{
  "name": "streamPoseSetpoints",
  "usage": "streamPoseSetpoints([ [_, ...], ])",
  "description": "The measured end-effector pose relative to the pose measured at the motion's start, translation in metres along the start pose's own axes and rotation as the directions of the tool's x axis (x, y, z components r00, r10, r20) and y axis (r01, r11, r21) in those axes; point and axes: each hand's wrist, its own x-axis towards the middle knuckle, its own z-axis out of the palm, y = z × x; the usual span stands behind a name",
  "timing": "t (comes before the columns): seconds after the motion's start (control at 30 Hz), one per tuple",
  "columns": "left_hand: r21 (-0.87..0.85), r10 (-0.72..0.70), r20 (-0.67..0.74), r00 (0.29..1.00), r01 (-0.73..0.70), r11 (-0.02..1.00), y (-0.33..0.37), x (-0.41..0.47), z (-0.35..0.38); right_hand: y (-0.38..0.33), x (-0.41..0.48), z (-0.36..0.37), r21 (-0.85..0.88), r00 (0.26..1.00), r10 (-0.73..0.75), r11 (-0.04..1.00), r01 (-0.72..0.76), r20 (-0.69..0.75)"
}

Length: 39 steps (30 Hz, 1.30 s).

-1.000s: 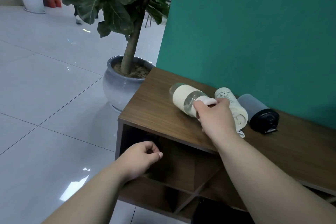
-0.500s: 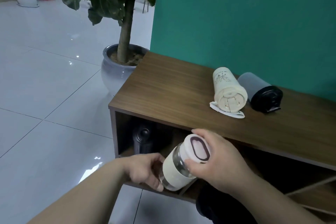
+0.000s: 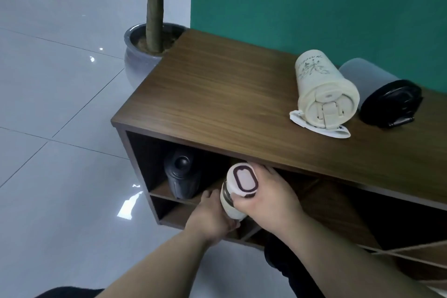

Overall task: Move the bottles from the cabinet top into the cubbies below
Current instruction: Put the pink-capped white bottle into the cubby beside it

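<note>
Both hands held the white-capped bottle at the cubby mouth under the cabinet top: the right hand wrapped its cap end from 3 o'clock, and the left hand cupped its lower body from 7 o'clock. A dark oval ring marked the cap, with no readable words. At 1 o'clock the cream bottle lay on the top, its dark script too small to read.

Two bare forearms are seen, with no sleeve, watch, ring or bracelet worn on either. The left hand and the right hand are uncovered, with short, unpainted nails shown on the fingers. Dark clothing is glimpsed at six o'clock, between the arms, and at seven o'clock.
</note>
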Motion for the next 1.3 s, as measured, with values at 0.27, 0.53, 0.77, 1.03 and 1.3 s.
streamPoseSetpoints([
  [0.27,-0.075,-0.096,-0.046,0.994,0.092,0.993,-0.013,0.021,0.017,0.005,0.02,0.016,-0.016,0.984,0.141,0.99,-0.14,0.113],
  [0.53,-0.128,-0.174,-0.135,0.975,0.157,0.979,-0.013,0.026,0.03,0.011,0.029,0.025,0.038,0.98,0.197,0.979,-0.198,0.031],
  [0.77,-0.073,-0.165,-0.174,0.971,0.155,0.985,-0.015,0.025,0.034,0.018,0.025,0.03,0.067,0.978,0.206,0.976,-0.208,0.047],
  [1.03,-0.082,-0.121,-0.161,0.98,0.109,0.991,-0.021,0.026,0.03,0.02,0.02,0.038,0.154,0.977,0.205,0.969,-0.193,-0.062],
  [1.3,-0.049,-0.099,-0.123,0.987,0.093,0.994,-0.024,0.026,0.025,0.02,0.021,0.049,0.19,0.954,0.283,0.947,-0.261,-0.1],
])
